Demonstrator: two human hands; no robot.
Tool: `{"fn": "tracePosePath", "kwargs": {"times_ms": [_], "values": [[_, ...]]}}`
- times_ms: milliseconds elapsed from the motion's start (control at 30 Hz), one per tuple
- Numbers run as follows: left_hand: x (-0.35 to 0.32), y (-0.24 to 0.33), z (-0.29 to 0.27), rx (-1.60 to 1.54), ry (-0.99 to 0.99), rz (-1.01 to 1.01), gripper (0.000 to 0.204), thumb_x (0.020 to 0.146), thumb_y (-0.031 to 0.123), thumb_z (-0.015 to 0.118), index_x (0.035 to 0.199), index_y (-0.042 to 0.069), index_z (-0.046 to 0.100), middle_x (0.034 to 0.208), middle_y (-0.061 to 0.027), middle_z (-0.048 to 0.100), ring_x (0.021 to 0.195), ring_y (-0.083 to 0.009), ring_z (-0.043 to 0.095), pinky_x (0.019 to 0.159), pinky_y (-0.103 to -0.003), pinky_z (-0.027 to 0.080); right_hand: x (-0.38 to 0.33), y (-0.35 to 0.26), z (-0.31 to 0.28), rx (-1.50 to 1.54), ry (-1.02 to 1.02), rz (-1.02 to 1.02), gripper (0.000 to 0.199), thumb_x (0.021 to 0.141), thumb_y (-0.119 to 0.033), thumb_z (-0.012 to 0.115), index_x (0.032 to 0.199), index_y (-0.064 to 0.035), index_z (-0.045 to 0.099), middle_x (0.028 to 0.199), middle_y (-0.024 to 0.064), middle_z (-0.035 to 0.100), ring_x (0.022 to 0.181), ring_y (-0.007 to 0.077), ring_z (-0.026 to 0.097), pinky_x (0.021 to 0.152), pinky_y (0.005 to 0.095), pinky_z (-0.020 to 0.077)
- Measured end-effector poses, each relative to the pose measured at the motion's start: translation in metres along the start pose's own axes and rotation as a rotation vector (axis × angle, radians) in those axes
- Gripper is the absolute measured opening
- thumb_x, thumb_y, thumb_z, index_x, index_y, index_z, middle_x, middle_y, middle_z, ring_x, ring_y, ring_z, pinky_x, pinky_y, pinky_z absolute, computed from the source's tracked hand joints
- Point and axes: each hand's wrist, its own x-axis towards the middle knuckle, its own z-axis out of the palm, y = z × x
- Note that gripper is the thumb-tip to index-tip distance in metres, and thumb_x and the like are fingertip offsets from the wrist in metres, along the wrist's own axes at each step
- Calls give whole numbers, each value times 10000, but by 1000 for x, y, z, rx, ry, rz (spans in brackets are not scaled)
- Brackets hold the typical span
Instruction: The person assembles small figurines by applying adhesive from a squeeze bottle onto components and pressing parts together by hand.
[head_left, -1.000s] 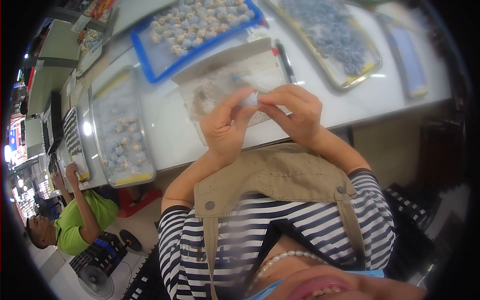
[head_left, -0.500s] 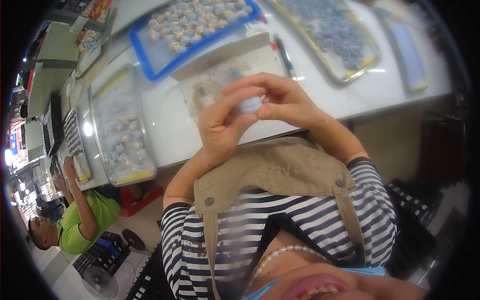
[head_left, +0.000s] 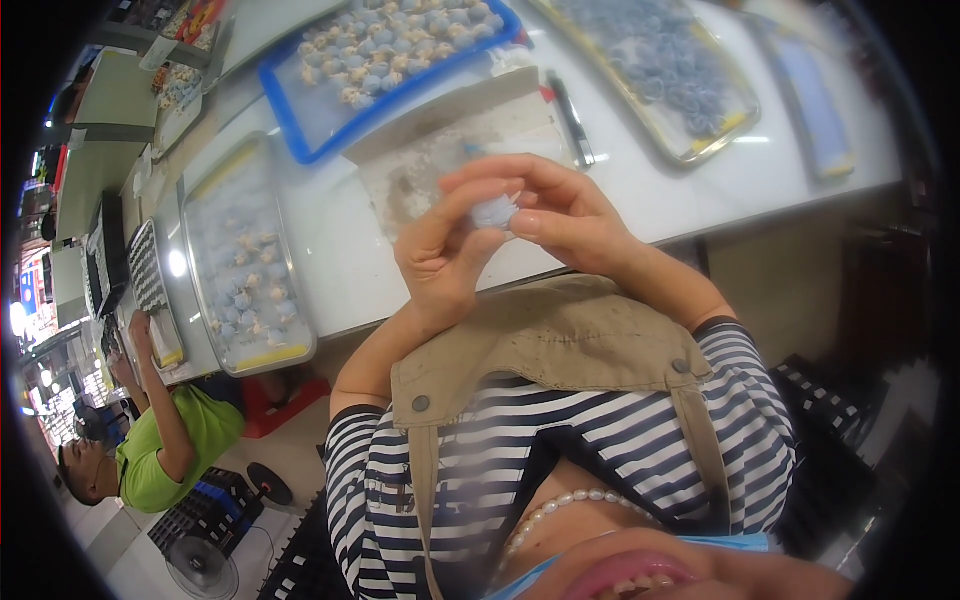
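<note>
Small blue-grey piece held between both hands, over near edge of worktable

Small blue-grey piece (head_left: pixel 494 212) sits in the grip, in front of the chest. Left hand (head_left: pixel 440 245): thumb and forefinger together on it, pinched. Right hand (head_left: pixel 575 220): thumb at its right edge, fingers arched over the top; can't tell if these clamp it too. Fine detail of the piece is hidden by fingers.

Progress, as judged: piece is mid-handling, not yet put down. Pieces with beige bits, both trays: blue-rimmed tray (head_left: pixel 285 120) beyond the grip to the left, well filled, and clear tray (head_left: pixel 215 195) left of the grip, part filled. Tray with yellow ends (head_left: pixel 700 158), beyond the grip to the right, holds many blue-grey pieces, no beige seen there. Which are finished: can't tell.

Surface: white worktable (head_left: pixel 340 265), glossy. Stained cardboard (head_left: pixel 400 190) just beyond and partly behind the grip; black pen (head_left: pixel 570 115) next to it, on the right. Narrow blue tray (head_left: pixel 820 110) far right of the grip, blurred.

Room: co-worker in green shirt (head_left: pixel 185 445) well left of the grip, hands at another tray; red stool (head_left: pixel 290 410), fan (head_left: pixel 200 565) and black crates (head_left: pixel 195 510) nearby.
</note>
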Motion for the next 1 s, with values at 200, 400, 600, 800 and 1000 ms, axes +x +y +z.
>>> {"fn": "tracePosePath", "kwargs": {"times_ms": [200, 400, 600, 800, 1000], "values": [[0, -5, 1, 55, 26, -50, 297, 772, -11, 609, 1065, 3, 563, 971, -20, 590, 657, -12, 439, 559, -137, 335, 1, 0, -2, 91, 21, -11, 440, 807, -95, 499, 1224, -1, 399, 1265, 153, 429, 1129, 197, 441, 970, 330, 341], [5, -6, 16, 90, 37, 14, 280, 776, -6, 611, 1052, 2, 571, 948, -58, 610, 762, -60, 541, 635, -159, 404, -2, 1, -9, 184, 10, -20, 411, 798, -82, 487, 1196, -3, 425, 1243, 149, 451, 1135, 201, 435, 981, 332, 327], [1, -9, 18, 172, 27, 37, 274, 769, -9, 618, 1040, 1, 578, 929, -59, 614, 786, -73, 552, 652, -171, 418, -7, 2, -10, 243, -2, -34, 386, 797, -85, 492, 1171, 1, 448, 1218, 158, 472, 1138, 209, 433, 971, 331, 339], [1, -12, 5, 184, 50, -26, 285, 753, -10, 637, 1033, 7, 586, 896, -24, 603, 740, -56, 525, 632, -170, 409, 3, 5, -7, 292, 18, -27, 389, 790, -77, 496, 1165, 14, 450, 1214, 162, 475, 879, 89, 524, 918, 295, 378], [23, -1, -1, 195, 36, -2, 303, 789, 31, 608, 1088, 25, 560, 1015, -49, 583, 879, -94, 541, 746, -200, 421, 22, 3, -13, 302, 5, -44, 392, 778, 1, 474, 1168, 41, 447, 1165, 140, 499, 1055, 192, 489, 891, 308, 401]]}}
